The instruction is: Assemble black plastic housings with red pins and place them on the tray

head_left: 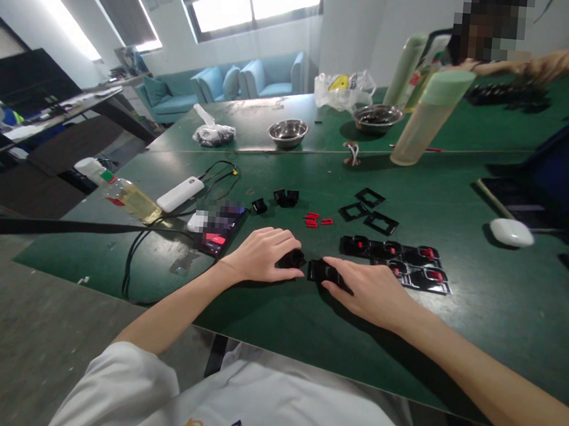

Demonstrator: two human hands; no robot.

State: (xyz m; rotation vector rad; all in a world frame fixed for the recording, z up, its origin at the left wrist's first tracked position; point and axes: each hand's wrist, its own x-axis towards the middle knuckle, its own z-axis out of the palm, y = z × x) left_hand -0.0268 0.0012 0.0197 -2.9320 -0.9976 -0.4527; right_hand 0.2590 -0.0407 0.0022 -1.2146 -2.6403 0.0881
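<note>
The left hand (261,254) curls around a dark piece (290,259), with fingers on top and thumb below. The right hand (379,291) pinches a black block (317,270) between thumb and fingers, maybe to keep it steady. The two pieces sit just apart, between the hands, with their ends facing. Red bits (312,220) lie just past the left hand's fingers, perhaps so they are easy to reach. Flat black frames (381,222) and black parts with red middles (390,251) lie beyond the right hand on the table (256,316), likely sorted by kind.
</note>
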